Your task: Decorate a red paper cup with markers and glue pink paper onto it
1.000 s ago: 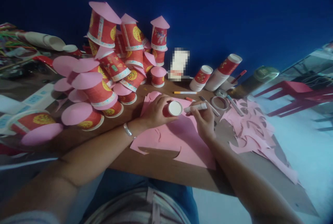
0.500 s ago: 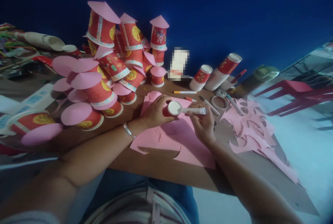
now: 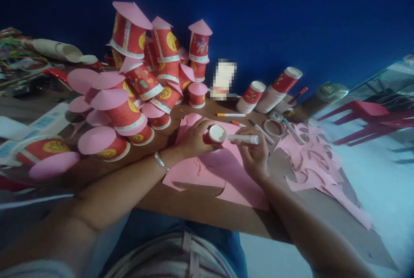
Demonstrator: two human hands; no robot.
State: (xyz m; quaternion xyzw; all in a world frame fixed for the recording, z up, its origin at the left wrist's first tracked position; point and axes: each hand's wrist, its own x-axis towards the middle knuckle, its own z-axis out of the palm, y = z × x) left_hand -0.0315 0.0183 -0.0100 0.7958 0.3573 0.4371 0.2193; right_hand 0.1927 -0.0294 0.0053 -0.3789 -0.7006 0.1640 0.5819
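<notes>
A small red paper cup (image 3: 217,134) is gripped from its left side by my left hand (image 3: 196,138), with the round white end turned up toward me. My right hand (image 3: 254,151) has its fingers closed round a slim white tube (image 3: 249,139). The tube's narrow tip points left at the cup's rim, with a small gap between them. Whether it is glue or a pen I cannot tell. Sheets of pink paper (image 3: 239,183) with curved cut-outs lie under both hands.
Red cups with pink cone tops (image 3: 129,32) are piled at the left. Stacked paper cups (image 3: 251,97) stand at the back right, near a roll of tape (image 3: 273,127) and an orange pen (image 3: 230,115). Pink paper scraps (image 3: 310,157) cover the right side; a red stool (image 3: 368,110) stands beyond.
The white tube's tip has drawn slightly right, away from the cup's rim. My left hand keeps its hold on the cup. The view has shifted a little.
</notes>
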